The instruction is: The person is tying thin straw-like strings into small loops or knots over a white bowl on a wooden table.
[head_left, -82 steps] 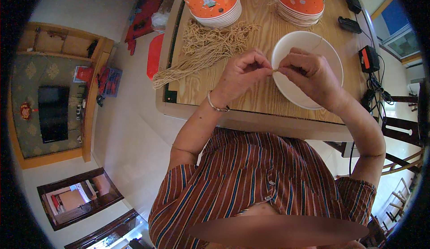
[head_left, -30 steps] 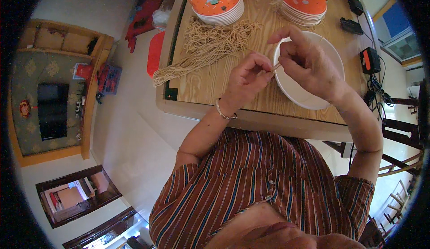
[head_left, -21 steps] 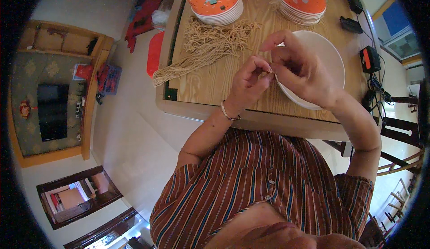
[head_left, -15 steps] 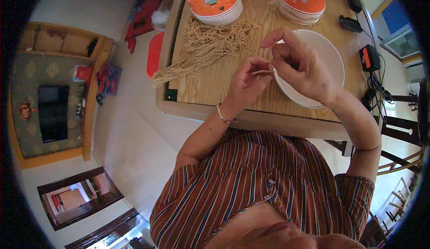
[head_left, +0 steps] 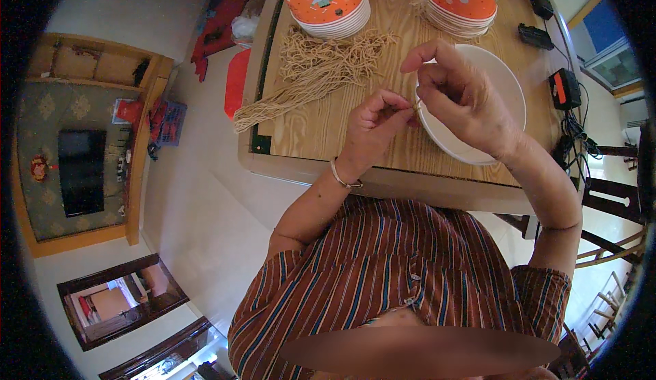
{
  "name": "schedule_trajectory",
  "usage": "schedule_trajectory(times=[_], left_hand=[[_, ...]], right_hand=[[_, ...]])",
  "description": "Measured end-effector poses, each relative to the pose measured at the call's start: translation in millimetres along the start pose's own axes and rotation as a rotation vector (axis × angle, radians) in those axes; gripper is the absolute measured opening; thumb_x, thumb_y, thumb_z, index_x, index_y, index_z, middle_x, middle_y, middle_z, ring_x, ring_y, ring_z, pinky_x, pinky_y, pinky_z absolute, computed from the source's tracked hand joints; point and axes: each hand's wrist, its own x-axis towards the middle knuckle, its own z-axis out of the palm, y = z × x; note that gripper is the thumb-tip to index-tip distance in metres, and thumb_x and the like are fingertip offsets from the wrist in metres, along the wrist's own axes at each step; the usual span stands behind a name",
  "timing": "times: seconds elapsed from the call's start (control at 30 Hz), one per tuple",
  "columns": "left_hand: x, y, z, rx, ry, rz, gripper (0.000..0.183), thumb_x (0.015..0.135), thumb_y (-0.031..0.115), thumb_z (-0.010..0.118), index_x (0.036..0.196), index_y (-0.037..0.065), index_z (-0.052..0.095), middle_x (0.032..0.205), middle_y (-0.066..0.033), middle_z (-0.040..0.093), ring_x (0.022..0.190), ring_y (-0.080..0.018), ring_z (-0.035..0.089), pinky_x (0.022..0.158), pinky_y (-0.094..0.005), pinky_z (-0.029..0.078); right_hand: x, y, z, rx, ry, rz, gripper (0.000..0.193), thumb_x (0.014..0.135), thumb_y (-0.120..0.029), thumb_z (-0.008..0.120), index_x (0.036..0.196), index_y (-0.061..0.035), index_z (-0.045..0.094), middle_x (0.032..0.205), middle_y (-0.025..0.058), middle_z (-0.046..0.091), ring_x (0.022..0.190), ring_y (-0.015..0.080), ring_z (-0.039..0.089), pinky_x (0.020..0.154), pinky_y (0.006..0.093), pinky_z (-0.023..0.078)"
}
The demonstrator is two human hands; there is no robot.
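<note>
My left hand (head_left: 374,126) is closed in a pinch over the table's near edge, beside the bowl's left rim. Its fingertips almost meet those of my right hand (head_left: 459,101), which is pinched too and held above the white bowl (head_left: 507,83). A short bit of beige string (head_left: 416,107) shows between the two pinches; most of it is hidden by the fingers. To the left of the hands lies a loose bundle of the same beige string (head_left: 321,72), curly at its far end and straighter toward the table corner.
Two stacks of orange-and-green paper tubs, one at far left (head_left: 329,4) and one at far right (head_left: 461,1), stand on the wooden table (head_left: 307,137). A black-and-orange box (head_left: 564,89) with black cables (head_left: 577,141) lies along the right edge. A red stool (head_left: 237,83) is left of the table.
The string end that stuck out over my left fingers is now tucked out of sight. My left fingers have closed more tightly, and my right hand has shifted slightly.
</note>
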Motion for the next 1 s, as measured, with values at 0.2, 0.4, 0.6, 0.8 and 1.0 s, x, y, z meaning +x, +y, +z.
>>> schedule_trajectory(times=[0.2, 0.4, 0.6, 0.8, 1.0], left_hand=[[-0.6, -5.1, -5.0, 0.201, -0.028, 0.038, 0.01, 0.089, -0.003, 0.061, 0.098, 0.0, 0.057, 0.092, -0.0049, 0.063, 0.082, -0.0115, 0.063, 0.078, -0.0257, 0.052], [8.4, 12.6, -16.8, 0.458, -0.076, 0.227, 0.018, 0.085, -0.008, 0.057, 0.1, 0.001, 0.061, 0.1, -0.0084, 0.06, 0.093, -0.0144, 0.06, 0.081, -0.0279, 0.05], [29.5, 35.4, -17.1, 0.664, -0.158, 0.449, 0.032, 0.079, -0.011, 0.056, 0.104, 0.007, 0.064, 0.114, -0.0091, 0.055, 0.1, -0.0218, 0.059, 0.086, -0.0321, 0.05], [37.9, 31.8, -18.1, 0.895, -0.293, 0.623, 0.037, 0.074, -0.007, 0.064, 0.106, 0.012, 0.064, 0.114, -0.0109, 0.054, 0.097, -0.0272, 0.061, 0.083, -0.0357, 0.052], [30.6, 35.7, -28.6, 0.938, -0.309, 0.584, 0.036, 0.073, -0.008, 0.066, 0.102, 0.012, 0.065, 0.123, -0.0119, 0.054, 0.105, -0.0286, 0.062, 0.086, -0.0358, 0.054]], right_hand=[[-0.3, -1.9, 0.3, -0.009, 0.01, -0.033, 0.03, 0.085, 0.002, 0.051, 0.113, -0.0043, 0.047, 0.07, -0.0032, 0.041, 0.066, 0.0042, 0.043, 0.058, 0.0214, 0.038], [0.0, -4.5, -6.1, -0.106, -0.002, 0.009, 0.021, 0.09, 0.0, 0.054, 0.11, -0.0033, 0.05, 0.077, -0.0027, 0.048, 0.072, 0.0033, 0.045, 0.062, 0.0205, 0.039], [1.4, -14.0, -12.7, -0.2, -0.002, -0.004, 0.01, 0.093, -0.007, 0.057, 0.102, -0.0017, 0.057, 0.08, 0.0002, 0.055, 0.073, 0.0065, 0.05, 0.065, 0.0239, 0.043], [1.8, -25.7, -26.4, -0.379, -0.069, 0.051, 0.01, 0.092, -0.008, 0.059, 0.1, -0.0017, 0.059, 0.078, 0.0007, 0.055, 0.071, 0.0069, 0.05, 0.064, 0.0241, 0.043], [2.4, -37.0, -55.1, -0.297, -0.099, 0.102, 0.014, 0.085, -0.003, 0.064, 0.098, -0.0036, 0.06, 0.071, -0.0015, 0.051, 0.067, 0.0065, 0.048, 0.06, 0.0247, 0.042]])
